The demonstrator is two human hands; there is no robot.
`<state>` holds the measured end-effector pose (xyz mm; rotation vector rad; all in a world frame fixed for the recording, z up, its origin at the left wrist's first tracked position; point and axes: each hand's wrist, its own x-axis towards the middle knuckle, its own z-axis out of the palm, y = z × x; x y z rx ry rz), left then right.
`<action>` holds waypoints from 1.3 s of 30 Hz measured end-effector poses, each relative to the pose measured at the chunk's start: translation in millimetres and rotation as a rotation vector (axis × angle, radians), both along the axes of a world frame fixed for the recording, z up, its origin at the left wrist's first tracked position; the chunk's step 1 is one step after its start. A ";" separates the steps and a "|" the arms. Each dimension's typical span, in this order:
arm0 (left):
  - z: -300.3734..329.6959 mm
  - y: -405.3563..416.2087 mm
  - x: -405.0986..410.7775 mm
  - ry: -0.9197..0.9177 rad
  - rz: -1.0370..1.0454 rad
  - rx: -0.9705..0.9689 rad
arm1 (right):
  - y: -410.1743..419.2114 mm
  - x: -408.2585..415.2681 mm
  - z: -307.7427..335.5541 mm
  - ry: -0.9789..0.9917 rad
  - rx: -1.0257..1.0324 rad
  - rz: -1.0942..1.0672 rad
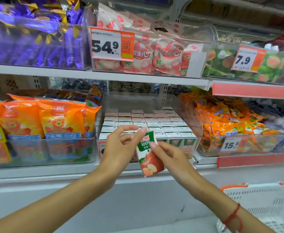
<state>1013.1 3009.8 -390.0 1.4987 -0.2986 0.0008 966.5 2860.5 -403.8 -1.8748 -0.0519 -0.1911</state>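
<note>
Supermarket snack aisle, white metal shelving with clear plastic bins, so pretty cramped quarters for fiddling with anything. Both hands are on one small juice carton (150,158), held in the air just in front of the middle bin (129,101) and tilted a bit, not resting on anything. The right hand (169,155) has its thumb pressed on the printed front with fingers wrapped behind. The left hand (121,145) just pinches the top corner with its fingertips, other fingers spread loose. Honestly that's the weak spot imo: coated card is smooth and a little glossy, and a fingertip pinch on a corner could slip and drop it onto the shelf ledge (54,170) or the floor. Squeezing harder isn't great either, since the box looks thin-walled and would likely dent. Another risk is knocking the tightly packed rows of cartons (146,121) out of line if it goes back in crooked. Neighbours are crinkly orange foil bags (62,120), and a white perforated plastic basket (263,199) sits lower right.
</note>
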 end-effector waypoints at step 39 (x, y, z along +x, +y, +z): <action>-27.8 5.8 15.1 -0.002 -0.057 -0.081 | 14.6 1.1 -15.9 -0.191 0.031 -0.168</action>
